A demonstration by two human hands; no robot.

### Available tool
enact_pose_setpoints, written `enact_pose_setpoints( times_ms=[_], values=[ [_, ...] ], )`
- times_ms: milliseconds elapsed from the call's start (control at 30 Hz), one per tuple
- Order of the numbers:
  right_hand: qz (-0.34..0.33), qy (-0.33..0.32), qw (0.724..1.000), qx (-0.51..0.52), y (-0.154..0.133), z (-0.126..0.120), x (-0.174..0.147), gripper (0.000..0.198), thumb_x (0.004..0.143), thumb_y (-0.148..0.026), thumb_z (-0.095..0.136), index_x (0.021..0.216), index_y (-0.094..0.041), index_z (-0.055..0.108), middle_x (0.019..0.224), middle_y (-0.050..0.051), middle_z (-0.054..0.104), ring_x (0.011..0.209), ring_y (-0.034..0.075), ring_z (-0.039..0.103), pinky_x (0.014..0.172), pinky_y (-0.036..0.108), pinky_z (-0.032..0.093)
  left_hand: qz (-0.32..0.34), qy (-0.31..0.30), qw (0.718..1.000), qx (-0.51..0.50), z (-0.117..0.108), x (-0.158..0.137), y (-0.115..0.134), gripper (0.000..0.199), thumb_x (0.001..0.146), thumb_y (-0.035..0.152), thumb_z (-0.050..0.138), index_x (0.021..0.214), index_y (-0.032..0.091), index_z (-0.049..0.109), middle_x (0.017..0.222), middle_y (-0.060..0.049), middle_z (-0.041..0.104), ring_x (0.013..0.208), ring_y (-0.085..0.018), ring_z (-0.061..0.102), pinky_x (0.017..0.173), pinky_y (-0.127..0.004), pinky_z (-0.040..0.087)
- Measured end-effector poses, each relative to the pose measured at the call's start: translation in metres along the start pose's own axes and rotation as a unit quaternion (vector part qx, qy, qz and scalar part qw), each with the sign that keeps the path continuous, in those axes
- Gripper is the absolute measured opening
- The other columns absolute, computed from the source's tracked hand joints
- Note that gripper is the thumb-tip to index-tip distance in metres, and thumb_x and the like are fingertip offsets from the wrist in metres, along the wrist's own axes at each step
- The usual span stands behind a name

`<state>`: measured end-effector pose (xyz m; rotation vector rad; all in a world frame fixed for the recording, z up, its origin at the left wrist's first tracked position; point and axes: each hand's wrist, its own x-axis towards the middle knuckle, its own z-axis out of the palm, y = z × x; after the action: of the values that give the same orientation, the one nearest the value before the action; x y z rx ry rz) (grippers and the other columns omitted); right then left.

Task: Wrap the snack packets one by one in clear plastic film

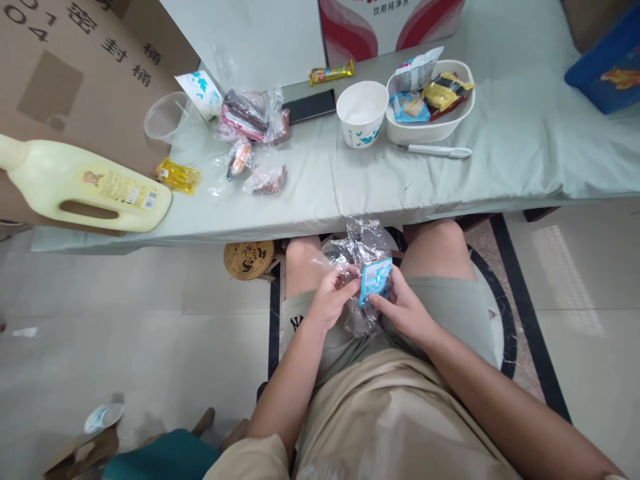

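Note:
Over my lap, my right hand grips a small blue-and-white snack packet, thumb across its front. My left hand is closed on a crinkled clear plastic bag, which spreads above and below both hands. Some of the bag lies behind the packet, so I cannot see whether anything else is in it. Beyond my knees, on the cloth-covered table, stand a white paper cup and a white tub with several wrapped snacks inside.
Several plastic-wrapped snacks, a black phone and a yellow snack bar lie on the table. A white plastic knife-like utensil rests before the tub. At left is a pale yellow jug; a wooden stool stands below.

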<state>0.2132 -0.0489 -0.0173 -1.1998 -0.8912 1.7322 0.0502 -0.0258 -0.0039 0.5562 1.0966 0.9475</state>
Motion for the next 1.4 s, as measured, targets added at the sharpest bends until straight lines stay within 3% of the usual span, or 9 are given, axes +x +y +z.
enact_pose_setpoints(
  times_ms=[133, 233, 333, 433, 600, 867, 1067, 1267, 1400],
  values=[
    [0.023, -0.020, 0.998, 0.052, 0.005, 0.001, -0.001, 0.067, 0.077, -0.050, 0.077, 0.134, -0.029, 0.051, 0.139, 0.006, 0.061, 0.135, 0.026, 0.054, 0.111, 0.041, 0.045, -0.004, -0.013, 0.999, 0.038, 0.013, -0.002, -0.006, 0.049, 0.059, 0.046, 0.093, 0.087, 0.017, 0.065, 0.082, 0.000, 0.066, 0.071, -0.012, 0.059, 0.066, -0.025, 0.048],
    [0.053, 0.004, 0.992, 0.116, 0.004, 0.005, -0.002, 0.070, 0.067, -0.046, 0.085, 0.127, -0.028, 0.054, 0.121, 0.006, 0.068, 0.117, 0.026, 0.064, 0.103, 0.042, 0.050, -0.008, -0.032, 0.998, 0.048, 0.020, -0.007, -0.007, 0.047, 0.063, 0.049, 0.090, 0.089, 0.017, 0.067, 0.082, -0.001, 0.067, 0.074, -0.014, 0.061, 0.069, -0.026, 0.050],
    [0.093, 0.008, 0.981, 0.172, -0.003, 0.006, -0.001, 0.051, 0.064, -0.037, 0.084, 0.107, -0.026, 0.058, 0.091, 0.002, 0.070, 0.091, 0.024, 0.069, 0.089, 0.040, 0.056, -0.017, -0.052, 0.998, 0.032, 0.022, -0.011, -0.001, 0.045, 0.070, 0.054, 0.084, 0.088, 0.017, 0.067, 0.079, -0.002, 0.067, 0.066, -0.012, 0.058, 0.060, -0.025, 0.047],
    [0.130, -0.008, 0.965, 0.227, -0.010, 0.000, 0.000, 0.039, 0.067, -0.035, 0.071, 0.103, -0.026, 0.061, 0.090, 0.003, 0.071, 0.088, 0.025, 0.070, 0.084, 0.042, 0.057, -0.007, -0.045, 0.999, 0.001, 0.018, -0.014, 0.013, 0.043, 0.070, 0.053, 0.085, 0.084, 0.016, 0.065, 0.075, -0.002, 0.066, 0.057, -0.009, 0.053, 0.050, -0.022, 0.038],
    [0.184, -0.006, 0.954, 0.238, -0.011, -0.010, -0.002, 0.045, 0.063, -0.036, 0.062, 0.106, -0.023, 0.067, 0.085, 0.005, 0.073, 0.073, 0.024, 0.068, 0.076, 0.043, 0.058, 0.023, -0.018, 0.999, -0.039, 0.009, -0.014, 0.035, 0.040, 0.066, 0.046, 0.088, 0.080, 0.017, 0.064, 0.070, 0.000, 0.063, 0.052, -0.007, 0.051, 0.046, -0.019, 0.034],
    [0.167, 0.023, 0.938, 0.304, -0.012, -0.015, -0.004, 0.042, 0.063, -0.048, 0.068, 0.099, -0.027, 0.067, 0.100, 0.004, 0.077, 0.080, 0.022, 0.069, 0.077, 0.042, 0.058, 0.084, 0.056, 0.994, -0.044, -0.010, -0.015, 0.051, 0.038, 0.063, 0.042, 0.089, 0.076, 0.019, 0.062, 0.065, 0.001, 0.060, 0.050, -0.007, 0.048, 0.047, -0.020, 0.038],
    [0.191, 0.002, 0.929, 0.317, -0.005, -0.012, -0.004, 0.053, 0.061, -0.047, 0.082, 0.108, -0.028, 0.068, 0.120, 0.006, 0.074, 0.094, 0.025, 0.072, 0.085, 0.047, 0.059, 0.109, -0.004, 0.990, -0.092, -0.007, -0.031, 0.061, 0.041, 0.065, 0.046, 0.088, 0.070, 0.022, 0.055, 0.056, 0.004, 0.044, 0.043, -0.006, 0.033, 0.038, -0.020, 0.026],
    [0.095, 0.067, 0.953, 0.279, -0.006, -0.013, 0.009, 0.033, 0.072, -0.042, 0.080, 0.097, -0.028, 0.064, 0.093, -0.001, 0.072, 0.088, 0.019, 0.069, 0.091, 0.040, 0.057, 0.143, -0.017, 0.979, -0.146, -0.011, -0.027, 0.071, 0.039, 0.068, 0.042, 0.087, 0.068, 0.023, 0.052, 0.051, 0.006, 0.033, 0.040, -0.005, 0.023, 0.036, -0.019, 0.020],
    [0.060, 0.110, 0.976, 0.180, -0.038, -0.032, 0.030, 0.038, 0.068, -0.030, 0.083, 0.103, -0.027, 0.067, 0.093, -0.001, 0.069, 0.077, 0.012, 0.063, 0.071, 0.025, 0.055, 0.107, 0.024, 0.980, -0.166, -0.019, -0.006, 0.062, 0.038, 0.064, 0.034, 0.089, 0.069, 0.020, 0.054, 0.055, 0.006, 0.040, 0.044, -0.004, 0.027, 0.040, -0.018, 0.023]
  ],
)
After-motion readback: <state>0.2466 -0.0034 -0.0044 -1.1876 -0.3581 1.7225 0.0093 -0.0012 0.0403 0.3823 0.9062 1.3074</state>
